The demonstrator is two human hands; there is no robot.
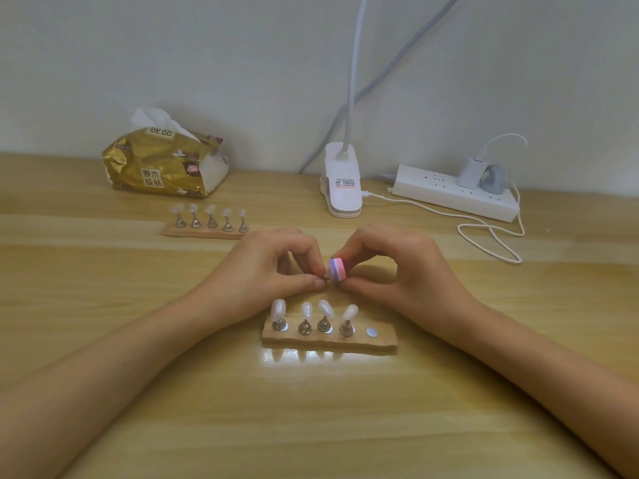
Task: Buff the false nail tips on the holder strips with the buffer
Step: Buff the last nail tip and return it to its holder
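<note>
- Pink, lilac and white layered foam buffer block (pixel 338 269): your right hand (pixel 397 271) pinches it between the thumb and curled forefinger. It is held raised above the table, just behind the near holder strip.
- Your left hand (pixel 269 271) has its thumb and forefinger drawn into a narrow pinch on a small pale piece (pixel 323 277). This piece touches the left edge of the buffer block. Your fingertips mostly hide it, so I cannot tell what it is.
- Just in front of your hands lies the near holder strip (pixel 328 340), a flat tan bar on the pale wooden table (pixel 345 426).
- Four translucent white false nail tips (pixel 277 310) stand on this strip on small metal cone stands. The fifth place, at the right end, shows only a bare round silver disc (pixel 372 332).
- The far holder strip (pixel 204 232), also tan, lies behind and to the left of your left hand. It carries five far nail tips (pixel 210 209) on metal stands.
- Along the wall stand a gold tissue pack (pixel 162 164), a white clip lamp base (pixel 342 188) and a white power strip (pixel 453 193) with an adapter plugged in.
</note>
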